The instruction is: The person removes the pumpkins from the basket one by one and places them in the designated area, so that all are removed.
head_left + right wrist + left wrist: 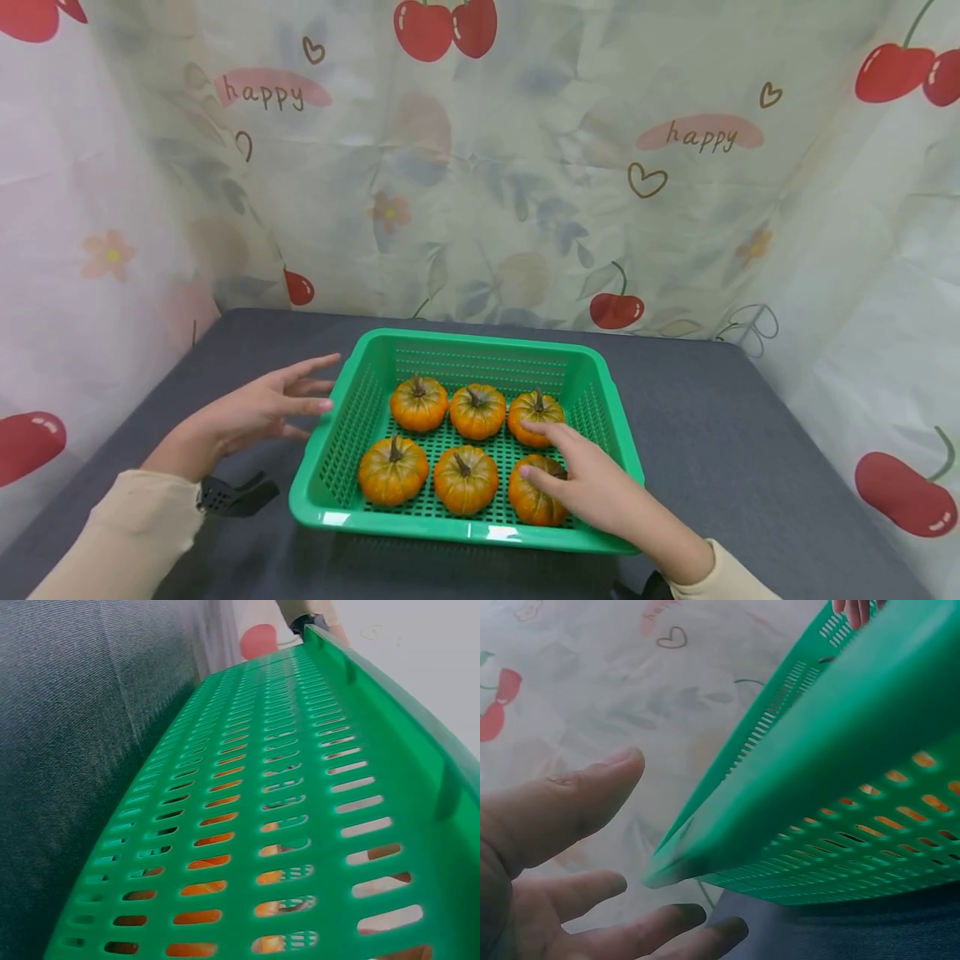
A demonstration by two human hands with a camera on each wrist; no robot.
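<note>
A green slotted plastic basket (330,521) holds several small orange pumpkins, in two rows of three. My left hand (258,412) is just outside the basket's left rim, fingers spread. In the left wrist view its thumb and fingers (660,926) are apart from the green wall, with nothing between them. My right hand (592,483) reaches over the right rim, fingers extended. Its index finger overlaps the back right pumpkin (534,408), and its thumb overlaps the front right pumpkin (534,504). The basket's slotted wall (247,787) covers most of the right wrist view, with orange showing through.
The basket stands on a table with a dark grey cloth (697,433). A pale curtain (480,183) printed with cherries and hearts hangs behind and along both sides. A black wrist strap (236,497) is on the left wrist.
</note>
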